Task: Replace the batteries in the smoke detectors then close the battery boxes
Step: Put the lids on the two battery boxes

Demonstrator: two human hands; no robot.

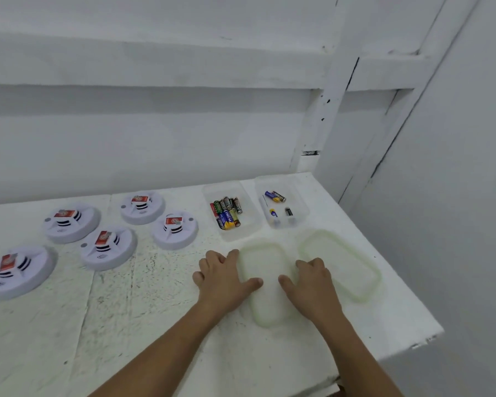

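On the white table (155,325) the left hand (224,275) and the right hand (312,279) both grip the left lid (265,262), a clear rectangular cover with a pale green rim that lies flat near the right side; each hand has its fingers curled over one long edge and its thumb laid on top, the thumbs pointing toward each other; the right lid (347,262), of the same kind, lies just beside it, further right, with the right hand's knuckles at its near-left edge; beyond the lids stand two clear boxes, both uncovered; the left box (249,224) holds a heap of batteries (226,212), the right box (297,202) only a few loose cells (275,196); five white round smoke detectors (108,247) sit on the left half of the table, well apart from the hands, each with a red label on top; a white wall (155,138) rises behind the far edge.
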